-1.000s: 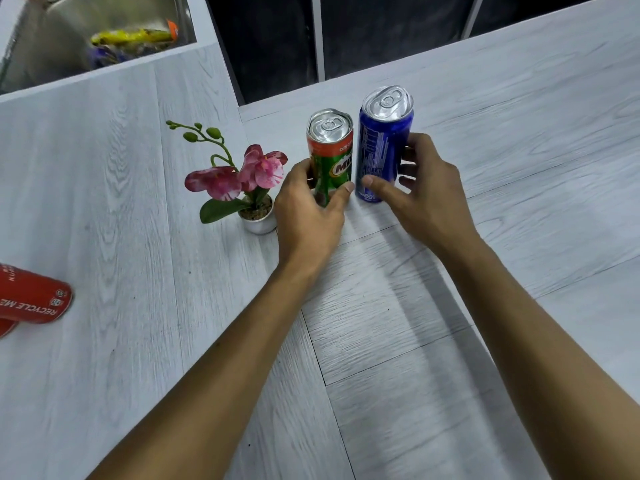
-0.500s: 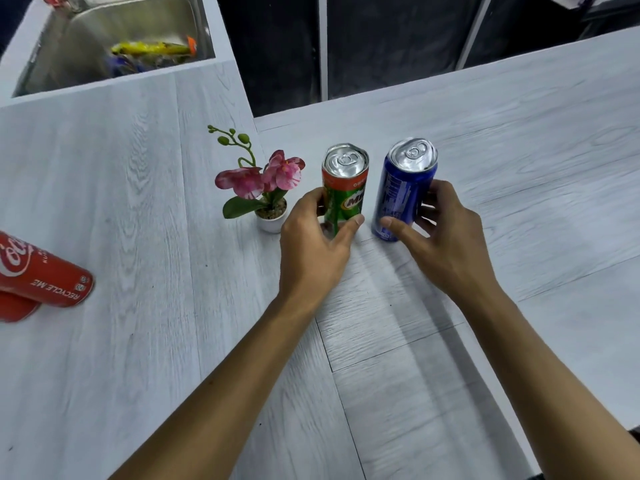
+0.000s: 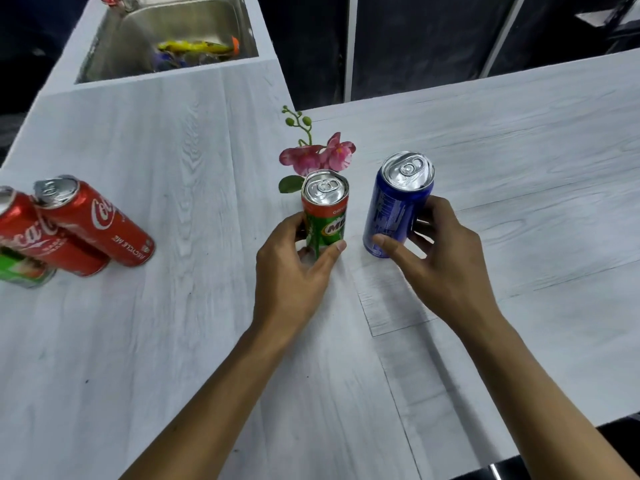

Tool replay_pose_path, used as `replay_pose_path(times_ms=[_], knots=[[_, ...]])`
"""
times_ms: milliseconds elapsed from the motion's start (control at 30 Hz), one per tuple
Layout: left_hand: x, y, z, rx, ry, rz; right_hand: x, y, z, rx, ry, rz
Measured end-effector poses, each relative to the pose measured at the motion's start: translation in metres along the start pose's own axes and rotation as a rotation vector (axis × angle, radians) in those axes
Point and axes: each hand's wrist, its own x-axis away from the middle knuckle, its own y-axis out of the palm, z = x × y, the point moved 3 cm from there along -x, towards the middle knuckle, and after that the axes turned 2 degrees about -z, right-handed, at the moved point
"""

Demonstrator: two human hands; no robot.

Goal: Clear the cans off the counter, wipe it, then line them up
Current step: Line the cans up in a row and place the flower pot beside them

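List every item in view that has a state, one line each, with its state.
green can: upright, gripped by left hand
blue can: tilted, gripped by right hand
two red cans: standing side by side on the counter, at left
green-labelled can: partly cut off at frame edge
potted flower: upright behind green can
sink: holds items

A kitchen: steel sink (image 3: 138, 36) set in a pale counter (image 3: 173, 150).
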Motion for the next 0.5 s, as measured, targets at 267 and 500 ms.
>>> replay_pose_path(times_ms=[267,500], knots=[[0.019,-0.057,-0.015,-0.013,-0.009,0.069,0.025,0.046,-0.038,-0.021,-0.028,-0.070],[0.024,-0.108,-0.032,-0.029,-0.037,0.127,0.033,0.086,-0.069,-0.038,-0.049,-0.108]])
